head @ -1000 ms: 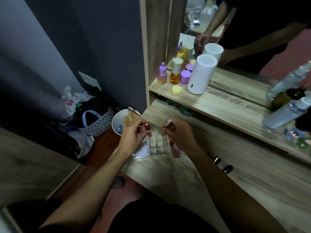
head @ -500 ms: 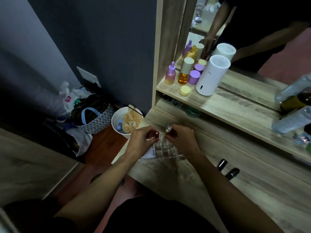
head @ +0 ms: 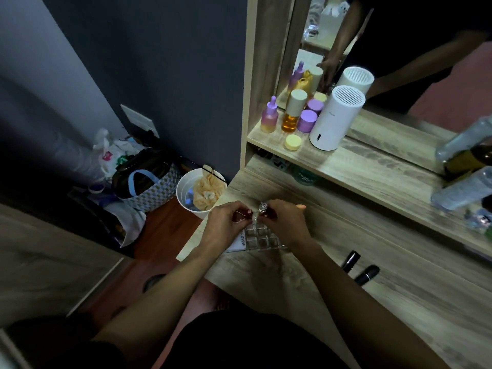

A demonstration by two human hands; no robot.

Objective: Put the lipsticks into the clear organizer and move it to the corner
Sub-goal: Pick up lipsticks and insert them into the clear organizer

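Two black lipsticks [head: 360,267] lie loose on the wooden surface [head: 399,302], well apart from the clear organizer [head: 259,237] and to its right, so the loading is not finished. Both hands are over the organizer, which sits near the surface's left edge with a white card [head: 241,242] beside or partly under it. The left hand [head: 226,225] is closed around a dark red lipstick [head: 246,214], its end pointing toward the other hand. The right hand [head: 286,222] grips a second reddish lipstick with a silvery cap [head: 263,209], held roughly upright just above the far compartments. Whether any compartment is already filled is hard to tell, since the hands hide the back rows and the near ones look empty. By my reading, the work is at an early-to-middle stage: these two pieces are about to be slotted in, the black pair must be fetched after, and the organizer has yet to be slid to the corner, likely the back left one under the shelf [head: 359,166], though that is only a guess.
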